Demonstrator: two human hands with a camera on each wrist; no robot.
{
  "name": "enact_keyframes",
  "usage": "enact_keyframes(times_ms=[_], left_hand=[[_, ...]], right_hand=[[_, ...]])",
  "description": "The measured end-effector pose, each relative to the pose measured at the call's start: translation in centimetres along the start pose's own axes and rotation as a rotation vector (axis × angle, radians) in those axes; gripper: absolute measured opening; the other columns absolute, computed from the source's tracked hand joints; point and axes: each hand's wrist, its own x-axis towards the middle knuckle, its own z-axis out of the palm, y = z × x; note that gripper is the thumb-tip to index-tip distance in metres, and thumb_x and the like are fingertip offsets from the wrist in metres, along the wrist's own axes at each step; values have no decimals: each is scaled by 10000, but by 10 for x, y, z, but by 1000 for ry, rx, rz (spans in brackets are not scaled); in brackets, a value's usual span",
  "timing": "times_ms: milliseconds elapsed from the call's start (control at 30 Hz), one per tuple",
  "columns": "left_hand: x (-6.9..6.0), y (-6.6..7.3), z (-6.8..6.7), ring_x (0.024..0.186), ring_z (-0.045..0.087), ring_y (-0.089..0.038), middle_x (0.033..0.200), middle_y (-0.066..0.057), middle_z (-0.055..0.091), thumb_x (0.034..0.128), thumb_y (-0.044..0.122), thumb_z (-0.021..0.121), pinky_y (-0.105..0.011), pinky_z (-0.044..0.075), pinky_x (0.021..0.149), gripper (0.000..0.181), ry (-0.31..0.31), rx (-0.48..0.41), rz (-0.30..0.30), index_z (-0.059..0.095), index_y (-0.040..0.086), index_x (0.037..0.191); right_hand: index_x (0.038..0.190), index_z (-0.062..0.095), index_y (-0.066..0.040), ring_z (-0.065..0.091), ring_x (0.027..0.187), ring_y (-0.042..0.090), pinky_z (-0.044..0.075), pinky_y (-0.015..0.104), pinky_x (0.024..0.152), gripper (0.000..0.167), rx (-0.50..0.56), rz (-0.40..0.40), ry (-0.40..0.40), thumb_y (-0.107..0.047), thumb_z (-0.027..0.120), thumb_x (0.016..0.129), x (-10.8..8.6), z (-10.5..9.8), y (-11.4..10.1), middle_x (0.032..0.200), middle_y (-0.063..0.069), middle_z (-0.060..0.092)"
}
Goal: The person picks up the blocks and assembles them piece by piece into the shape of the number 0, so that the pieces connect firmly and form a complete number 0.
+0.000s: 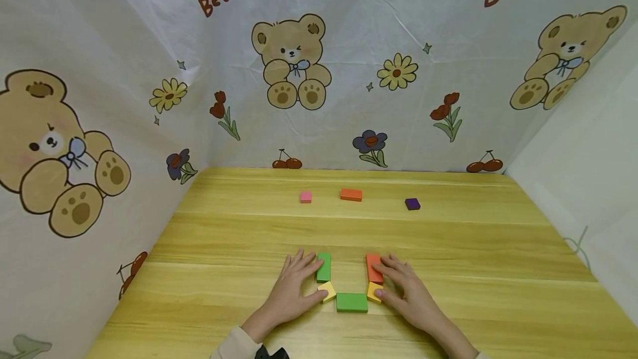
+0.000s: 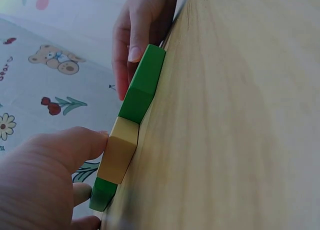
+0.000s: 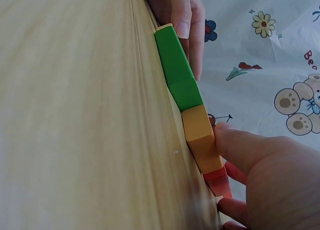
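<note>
A row of blocks forms a U on the table: an upright-running green block (image 1: 323,267), a yellow block (image 1: 327,292), a green block (image 1: 351,302) across the bottom, an orange-yellow block (image 1: 375,292) and a red block (image 1: 374,268). My left hand (image 1: 293,291) rests its thumb on the yellow block and a finger on the left green block. My right hand (image 1: 410,295) has its thumb on the orange-yellow block (image 3: 203,140) and a finger on the red block (image 3: 218,181). Both hands have their fingers extended. In the left wrist view the yellow block (image 2: 118,150) touches both green blocks.
Farther back on the wooden table (image 1: 239,226) lie a pink block (image 1: 306,197), an orange block (image 1: 351,195) and a dark purple block (image 1: 412,204). A white cloth printed with bears (image 1: 291,62) and flowers hangs behind the table and along its left side.
</note>
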Motion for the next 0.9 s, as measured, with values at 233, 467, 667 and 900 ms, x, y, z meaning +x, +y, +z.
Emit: enact_keyframes(times_ms=[233,467,667,900], left_hand=[[0,-1,0,1457,226,-444,1500,-165,437,883,484,660,-675,97,1166,660,-7,0,-2,540,88,1398],[0,-2,1,1459,224,-440,1499,-163,439,885,496,654,-675,99,1166,660,-7,2,0,542,96,1397],[-1,-3,2,1456,231,-443,1495,-164,444,881,491,660,-676,106,1164,656,3,-2,2,548,94,1391],[0,-4,2,1455,230,-446,1496,-169,442,881,489,658,-676,102,1165,657,1,7,2,545,92,1393]], right_hand=[[1366,588,-163,295,1446,385,171,656,1126,531,11,4,-2,-344,710,882,-1,0,-1,1482,136,472],[1365,588,-165,301,1444,383,89,413,1241,512,11,-11,16,-337,697,895,-2,1,-1,1478,135,477],[1358,594,-160,306,1439,393,-52,40,1118,488,18,-30,32,-324,686,908,-2,3,1,1467,136,489],[1349,598,-149,352,1409,407,126,277,1235,479,18,-17,49,-325,683,911,-1,2,0,1462,147,492]])
